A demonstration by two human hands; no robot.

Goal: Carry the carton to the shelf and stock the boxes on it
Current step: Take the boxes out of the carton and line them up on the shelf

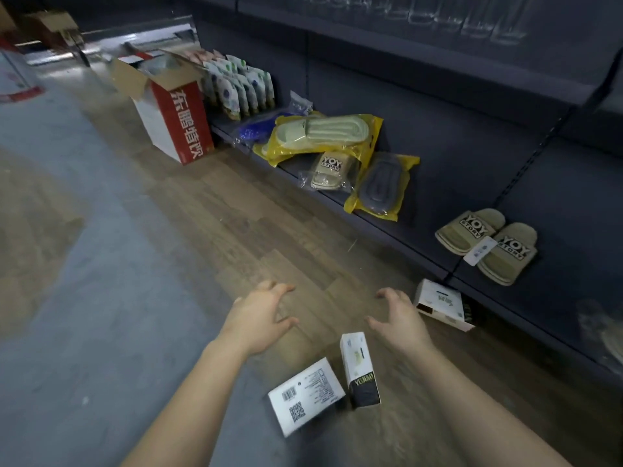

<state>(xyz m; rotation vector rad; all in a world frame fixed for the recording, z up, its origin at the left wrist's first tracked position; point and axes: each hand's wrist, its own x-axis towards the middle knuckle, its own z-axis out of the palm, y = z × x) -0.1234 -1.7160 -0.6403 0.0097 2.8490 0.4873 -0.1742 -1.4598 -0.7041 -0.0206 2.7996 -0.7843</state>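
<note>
An open red and white carton [175, 119] stands on the wooden floor at the far left end of the dark shelf [387, 227]. Three small white boxes lie on the floor near me: one with a barcode [305, 396], one upright with a black end [359, 369], and one [441, 303] leaning at the shelf's base. My left hand [261, 315] and my right hand [399, 318] reach out over the floor, fingers spread and loosely curved, holding nothing. Both hands hover beyond the two nearest boxes.
On the low shelf lie bagged slippers in yellow wrap [323, 136], a loose beige pair [488, 244], and rows of packets [242, 85] beside the carton. A grey floor strip [84, 298] runs on the left. More cartons [50, 28] sit far back.
</note>
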